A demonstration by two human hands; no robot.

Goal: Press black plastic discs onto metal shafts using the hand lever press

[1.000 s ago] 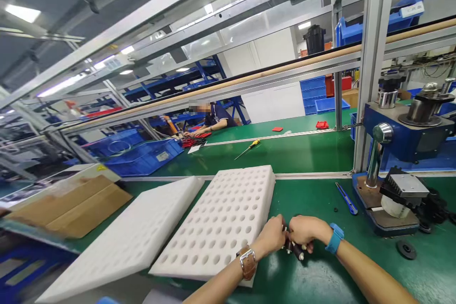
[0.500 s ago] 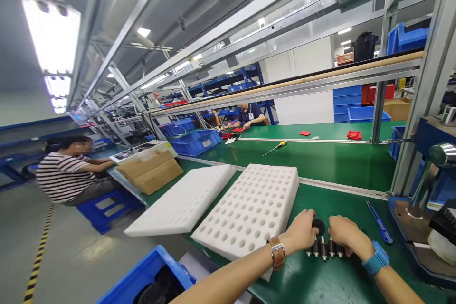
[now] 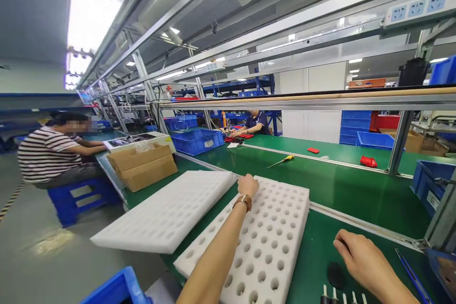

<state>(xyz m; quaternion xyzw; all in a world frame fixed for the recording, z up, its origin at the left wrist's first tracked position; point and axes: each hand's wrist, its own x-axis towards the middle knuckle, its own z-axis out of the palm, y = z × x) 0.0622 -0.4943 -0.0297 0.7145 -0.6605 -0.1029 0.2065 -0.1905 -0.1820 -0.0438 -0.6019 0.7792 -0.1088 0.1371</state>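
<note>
My left hand [image 3: 248, 186] is closed at the far end of the white foam tray [image 3: 265, 237] with rows of round holes. Whatever its fingers hold is hidden behind the hand. Over the green table, my right hand [image 3: 366, 259] is loosely curled with thumb against fingers, and nothing shows in it. Close to it lies a black disc [image 3: 335, 274]. Below the disc, several black cylinders with pale shafts [image 3: 334, 298] stand in a row, cut off by the bottom edge.
A second white foam sheet [image 3: 167, 213] lies left of the tray. Past them are a cardboard box [image 3: 144, 166], a blue bin [image 3: 197, 141] and a yellow-handled screwdriver [image 3: 285, 159]. A blue cutter [image 3: 413, 275] lies at right. Two people sit at work farther off.
My left hand has gone from beside the black cylinders to the far end of the foam tray. My right hand has drawn away from the cylinders. The view has shifted.
</note>
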